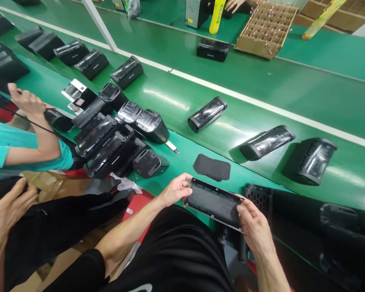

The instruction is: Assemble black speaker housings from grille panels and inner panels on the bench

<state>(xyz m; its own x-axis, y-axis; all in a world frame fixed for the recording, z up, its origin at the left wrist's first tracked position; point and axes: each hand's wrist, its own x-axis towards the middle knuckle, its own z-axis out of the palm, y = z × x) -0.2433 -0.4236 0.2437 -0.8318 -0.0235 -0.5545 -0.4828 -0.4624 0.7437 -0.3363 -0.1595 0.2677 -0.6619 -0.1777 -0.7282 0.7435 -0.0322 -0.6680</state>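
Black frame: It is flat, with small holes along its edges and a dark middle. It is up in the air over the edge of the green bench, and both hands have it.

Left hand: It is a little open, with the fingers curled around the left end of the frame. It has a firm hold.

Right hand: It is a little open too, with the fingers on the right end of the frame. It has hold of that end.

Black sheets: They lie in a small, messy pile on the bench, just past the frame and not touching it.

Black grid piece: It sits just past the right hand, close to the frame.

Black boxes: Many lie on the bench with their shiny, holey sides showing. Some are packed close together on the left, and others lie well apart on the right.

Other person's hand: It is on the left side of the bench, near a black box.

Cardboard tray: It has many small squares and sits far up the bench, with a yellow tube beside it.
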